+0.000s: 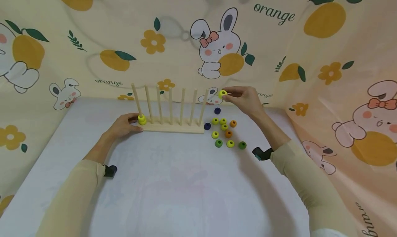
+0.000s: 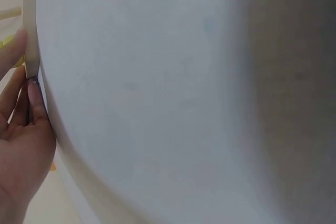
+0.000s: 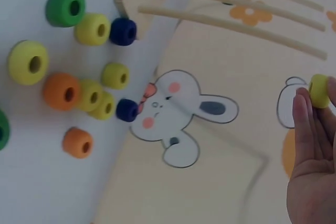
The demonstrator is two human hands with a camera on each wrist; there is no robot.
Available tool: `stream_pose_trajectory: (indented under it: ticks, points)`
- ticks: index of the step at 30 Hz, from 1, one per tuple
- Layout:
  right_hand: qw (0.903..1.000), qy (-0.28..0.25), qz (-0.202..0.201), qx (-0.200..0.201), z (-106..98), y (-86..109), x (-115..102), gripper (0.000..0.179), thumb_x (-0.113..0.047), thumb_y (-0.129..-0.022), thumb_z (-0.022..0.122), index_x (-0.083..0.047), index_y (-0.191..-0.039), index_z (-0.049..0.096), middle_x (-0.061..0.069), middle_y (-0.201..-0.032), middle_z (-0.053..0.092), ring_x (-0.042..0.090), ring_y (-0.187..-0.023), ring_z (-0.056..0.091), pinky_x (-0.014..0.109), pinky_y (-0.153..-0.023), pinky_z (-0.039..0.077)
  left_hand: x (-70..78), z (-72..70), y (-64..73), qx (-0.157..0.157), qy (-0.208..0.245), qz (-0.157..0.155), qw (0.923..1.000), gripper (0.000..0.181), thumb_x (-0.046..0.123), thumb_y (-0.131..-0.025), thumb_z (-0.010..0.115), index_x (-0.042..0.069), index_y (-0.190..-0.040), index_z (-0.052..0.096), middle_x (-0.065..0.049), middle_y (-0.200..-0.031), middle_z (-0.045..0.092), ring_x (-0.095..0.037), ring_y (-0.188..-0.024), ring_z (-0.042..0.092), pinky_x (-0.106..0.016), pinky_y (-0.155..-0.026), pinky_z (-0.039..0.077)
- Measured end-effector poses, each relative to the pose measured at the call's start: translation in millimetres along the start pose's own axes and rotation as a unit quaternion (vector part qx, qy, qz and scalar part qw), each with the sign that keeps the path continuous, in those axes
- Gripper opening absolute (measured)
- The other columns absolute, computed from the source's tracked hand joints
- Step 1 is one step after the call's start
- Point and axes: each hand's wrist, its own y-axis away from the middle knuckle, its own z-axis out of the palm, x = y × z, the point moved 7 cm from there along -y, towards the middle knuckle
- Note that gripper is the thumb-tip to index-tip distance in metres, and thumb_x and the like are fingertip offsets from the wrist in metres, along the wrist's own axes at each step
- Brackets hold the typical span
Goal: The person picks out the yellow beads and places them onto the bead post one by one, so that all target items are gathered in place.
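A wooden peg stand (image 1: 173, 127) with several upright pegs stands near the back of the table. Yellow beads (image 1: 142, 119) are stacked at the foot of its leftmost peg. My left hand (image 1: 124, 126) holds the left end of the base, thumb in front and fingers behind; the left wrist view has this hand (image 2: 26, 145) at the base's end. Up beside the top of the rightmost peg, my right hand (image 1: 245, 98) pinches a yellow bead (image 1: 222, 94) between thumb and fingertips. In the right wrist view that bead (image 3: 319, 92) is well above the table, hole showing in the head view.
Loose beads lie right of the stand: several yellow ones (image 1: 215, 135), orange ones (image 1: 228, 134), green ones (image 1: 242, 145) and dark blue ones (image 1: 207, 126). One blue bead sits close to the base's right end. A printed cloth (image 1: 180, 33) hangs behind the white table (image 1: 173, 181).
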Motion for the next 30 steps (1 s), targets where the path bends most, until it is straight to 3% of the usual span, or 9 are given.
stream_pose_trajectory:
  ticks: [9,19,26,30]
  points:
    - [0.9986,-0.008,-0.051,-0.014,6,-15.0,-26,0.033,-0.023,-0.089,0.075,-0.008,-0.119,0.073,0.007,-0.109,0.073,0.029,-0.094,0.071,0.023,-0.084,0.057,-1.8,-1.3,-2.2,0.0,0.005,-0.006,1.0,0.083,0.018,-0.085,0.08,-0.004,-0.151,0.034,-0.024,-0.152,0.04,-0.039,-0.138,0.04,-0.049,-0.117,0.031]
    - [0.9961,-0.018,-0.083,-0.024,17,-24.8,-48,0.032,-0.022,-0.089,0.075,-0.008,-0.118,0.073,0.006,-0.107,0.074,0.016,-0.089,0.071,0.024,-0.081,0.058,-1.3,-0.6,-1.2,0.002,0.001,-0.008,1.0,0.084,0.019,-0.085,0.08,-0.002,-0.151,0.034,-0.023,-0.152,0.041,-0.038,-0.138,0.041,-0.048,-0.117,0.031]
    - [0.9935,-0.035,-0.102,-0.036,31,-32.8,-66,0.031,-0.019,-0.088,0.077,-0.007,-0.116,0.074,0.006,-0.102,0.075,0.022,-0.085,0.072,0.034,-0.078,0.06,-2.9,0.1,-0.3,-0.001,0.012,-0.009,0.9999,0.083,0.018,-0.085,0.08,-0.002,-0.151,0.034,-0.023,-0.151,0.041,-0.038,-0.138,0.041,-0.048,-0.117,0.031]
    - [0.9926,-0.027,-0.111,-0.041,36,-36.9,-76,0.03,-0.017,-0.088,0.076,-0.008,-0.116,0.074,0.006,-0.103,0.075,0.023,-0.086,0.072,0.031,-0.076,0.06,-1.7,-0.1,-2.0,0.0,0.007,-0.001,1.0,0.083,0.02,-0.085,0.08,-0.003,-0.151,0.035,-0.024,-0.151,0.041,-0.038,-0.137,0.041,-0.048,-0.117,0.031]
